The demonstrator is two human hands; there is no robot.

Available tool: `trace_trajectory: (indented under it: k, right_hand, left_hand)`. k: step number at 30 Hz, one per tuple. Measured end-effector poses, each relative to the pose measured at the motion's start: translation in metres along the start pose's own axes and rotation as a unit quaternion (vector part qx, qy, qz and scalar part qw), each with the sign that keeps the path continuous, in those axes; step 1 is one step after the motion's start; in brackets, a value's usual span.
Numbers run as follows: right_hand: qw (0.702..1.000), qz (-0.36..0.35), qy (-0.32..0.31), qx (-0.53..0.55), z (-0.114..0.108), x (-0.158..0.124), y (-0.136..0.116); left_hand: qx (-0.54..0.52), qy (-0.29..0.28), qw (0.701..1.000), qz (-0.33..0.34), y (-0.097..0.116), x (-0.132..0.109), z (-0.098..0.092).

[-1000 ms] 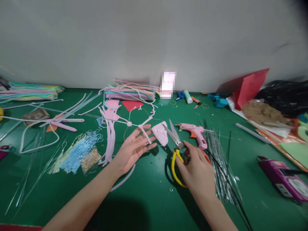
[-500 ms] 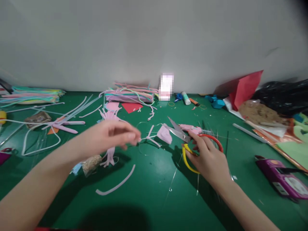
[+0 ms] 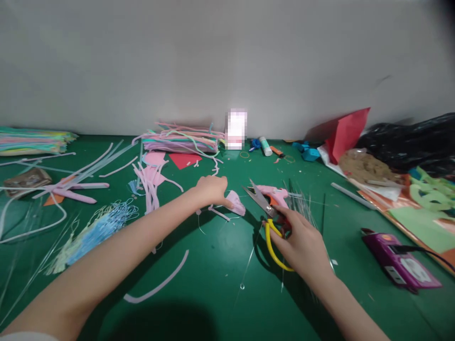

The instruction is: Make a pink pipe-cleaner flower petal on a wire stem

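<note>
We are shifting our left hand point(image 3: 210, 190) from the outer end of the branched stem point(image 3: 220, 214) toward the pale pink piece point(image 3: 237, 203), which is lying just left of the glue gun point(image 3: 279, 192) on the green surface point(image 3: 227, 255). The fingers are meeting its left edge, but we cannot tell whether that grip is pinching or only touching. Our right hand point(image 3: 302, 237) is keeping its grip around the scissors point(image 3: 261, 201), their blades standing open just nearer us than the glue gun. We are judging that the handling is moving from stem to piece, while the cutting tool is staying ready beside it.
</note>
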State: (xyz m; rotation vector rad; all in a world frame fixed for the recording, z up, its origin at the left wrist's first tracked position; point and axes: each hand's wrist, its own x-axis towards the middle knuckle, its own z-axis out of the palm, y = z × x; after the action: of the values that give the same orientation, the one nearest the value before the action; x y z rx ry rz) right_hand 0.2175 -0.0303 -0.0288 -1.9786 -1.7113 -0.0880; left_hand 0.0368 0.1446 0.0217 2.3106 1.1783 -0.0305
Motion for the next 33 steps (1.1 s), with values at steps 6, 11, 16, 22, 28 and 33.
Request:
trace_trajectory:
  k: [6, 11, 16, 22, 28, 33]
  right_hand:
    - [1.0, 0.004, 0.004, -0.007, 0.001, 0.001, -0.001]
    - [1.0, -0.003, -0.007, -0.006, 0.001, 0.001, 0.004]
    - [1.0, -0.016, -0.011, -0.018, 0.004, 0.0, 0.008]
    - [1.0, -0.003, -0.011, -0.006, 0.009, -0.002, 0.011]
    - [0.998, -0.008, -0.011, 0.055, 0.01, 0.003, 0.007]
    - [0.998, -0.026, 0.001, 0.062, 0.009, 0.005, 0.007]
  left_hand:
    - [0.009, -0.052, 0.999, -0.007, 0.0, 0.008, 0.004]
    - [-0.001, -0.083, 0.997, -0.003, -0.003, 0.009, 0.001]
    - [0.005, -0.022, 1.0, -0.019, 0.014, -0.012, 0.023]
    - [-0.088, -0.09, 0.992, -0.008, 0.01, -0.017, 0.018]
    - [-0.229, -0.232, 0.945, 0.008, -0.017, -0.005, -0.013]
    - [-0.275, -0.258, 0.926, -0.014, -0.028, -0.009, -0.022]
